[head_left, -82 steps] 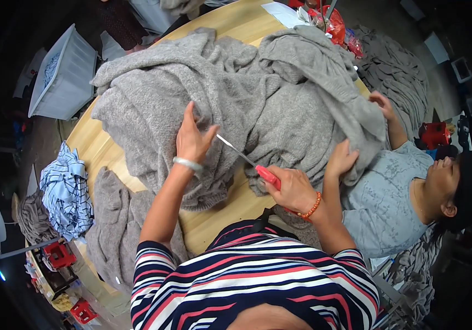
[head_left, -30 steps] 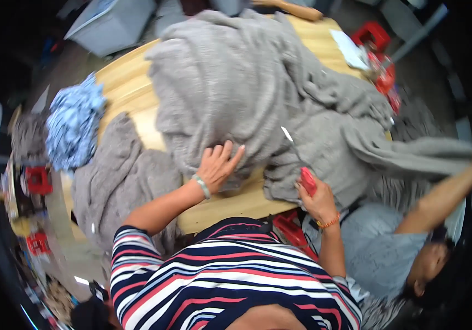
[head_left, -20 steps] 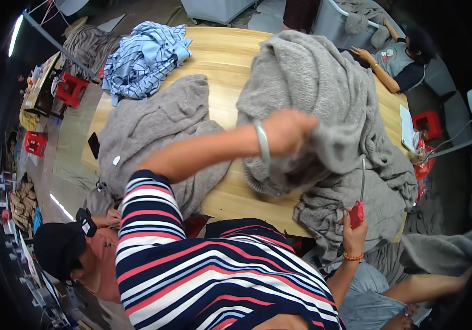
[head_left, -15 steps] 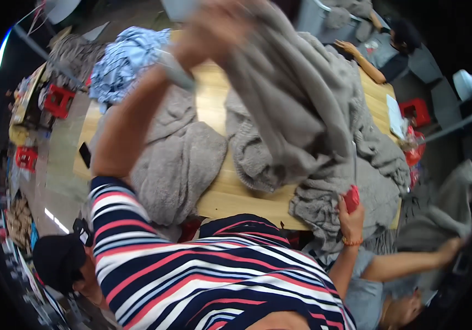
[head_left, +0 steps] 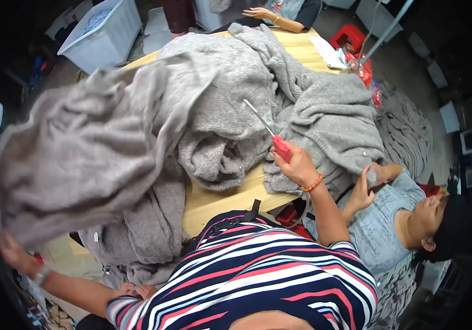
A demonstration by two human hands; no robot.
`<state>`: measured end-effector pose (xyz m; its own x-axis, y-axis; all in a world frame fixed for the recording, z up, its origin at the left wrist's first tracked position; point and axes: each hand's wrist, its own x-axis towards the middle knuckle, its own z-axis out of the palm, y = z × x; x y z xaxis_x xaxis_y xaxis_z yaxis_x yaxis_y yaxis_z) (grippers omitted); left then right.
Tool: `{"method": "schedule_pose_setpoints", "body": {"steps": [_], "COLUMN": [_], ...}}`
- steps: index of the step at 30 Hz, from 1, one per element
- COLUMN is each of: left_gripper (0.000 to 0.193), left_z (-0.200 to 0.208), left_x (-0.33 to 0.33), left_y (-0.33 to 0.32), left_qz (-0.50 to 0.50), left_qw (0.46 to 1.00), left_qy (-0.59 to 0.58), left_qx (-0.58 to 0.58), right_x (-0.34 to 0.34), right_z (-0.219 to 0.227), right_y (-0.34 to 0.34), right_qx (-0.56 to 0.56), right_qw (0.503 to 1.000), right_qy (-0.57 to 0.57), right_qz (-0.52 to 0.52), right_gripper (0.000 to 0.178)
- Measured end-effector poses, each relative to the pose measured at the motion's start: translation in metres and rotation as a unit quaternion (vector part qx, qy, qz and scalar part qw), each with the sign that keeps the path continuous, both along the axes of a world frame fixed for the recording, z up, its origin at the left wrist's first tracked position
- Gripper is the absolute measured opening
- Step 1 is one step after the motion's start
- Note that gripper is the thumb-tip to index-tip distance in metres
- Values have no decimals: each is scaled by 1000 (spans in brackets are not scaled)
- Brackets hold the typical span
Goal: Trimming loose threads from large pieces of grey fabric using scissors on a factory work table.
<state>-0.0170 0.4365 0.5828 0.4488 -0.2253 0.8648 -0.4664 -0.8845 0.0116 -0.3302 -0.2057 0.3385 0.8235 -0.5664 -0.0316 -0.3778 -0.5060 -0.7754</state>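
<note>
Left hand (head_left: pixel 13 254) gripping blurred grey-brown knitted garment (head_left: pixel 87 148) aloft; right hand (head_left: pixel 300 169) clasping red-handled slim metal tool (head_left: pixel 281 148); other grey knitted garments (head_left: pixel 335 121) lying heaped on pale wooden desk (head_left: pixel 208 208).

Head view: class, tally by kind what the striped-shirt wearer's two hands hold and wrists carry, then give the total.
Tools: 1, the red-handled tool in the right hand
Garments: 1, the grey knit garment in the left hand
Wristbands: 2, the pale bangle and orange bead bracelet
Total: 4
</note>
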Motion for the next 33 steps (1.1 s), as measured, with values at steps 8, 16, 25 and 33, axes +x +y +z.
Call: {"method": "schedule_pose_setpoints", "body": {"steps": [8,16,25,33], "left_gripper": [53,83,49,40], "left_z": [-192,-308,-283,-370], "left_x": [-38,-72,-63,-76], "left_y": [-20,-236,-424,-598], "left_qz": [299,-22,-411,-417], "left_qw": [875,808,798,785], "left_qy": [369,483,425,192], "left_qx": [87,336,118,416], "right_x": [8,-13,-63,-86], "right_z": [-12,-14,-51,-55], "right_y": [-10,-14,-31,-32], "right_qx": [-20,-12,-14,16], "right_qw": [999,999,992,983], "right_qy": [19,43,97,150], "right_qz": [24,-15,-77,-102], "right_gripper": [23,23,26,28]}}
